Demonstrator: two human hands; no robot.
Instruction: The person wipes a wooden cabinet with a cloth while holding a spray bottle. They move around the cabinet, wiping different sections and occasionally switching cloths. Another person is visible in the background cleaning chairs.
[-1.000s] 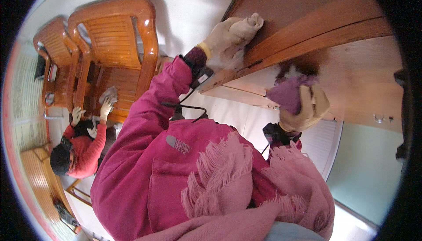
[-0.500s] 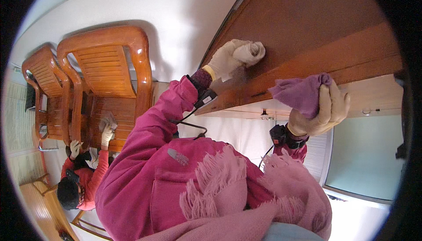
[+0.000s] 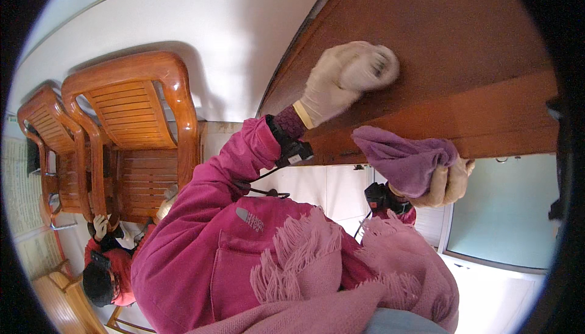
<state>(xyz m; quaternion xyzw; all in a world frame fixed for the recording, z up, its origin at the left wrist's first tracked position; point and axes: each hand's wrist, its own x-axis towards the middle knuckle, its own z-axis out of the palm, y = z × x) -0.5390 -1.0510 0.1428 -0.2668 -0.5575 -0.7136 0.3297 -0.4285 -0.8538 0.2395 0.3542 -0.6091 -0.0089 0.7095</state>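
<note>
My left hand, in a pale glove, is closed around a bunched whitish cloth. The cloth appears to rest against the brown wooden surface. My right hand, gloved as well, grips a purple cloth held in front of the wooden edge. Its loose end sticks out to the left, and part of my fingers is hidden behind it.
Two glossy wooden armchairs stand at the left along a white wall panel. A person in red with pale gloves is beside them. A greenish glass panel lies at the right.
My left hand has slid with its cloth to the right along the wooden surface. The right hand, still gripping the purple cloth, has come lower and slightly left. The whole view has shifted a little.
</note>
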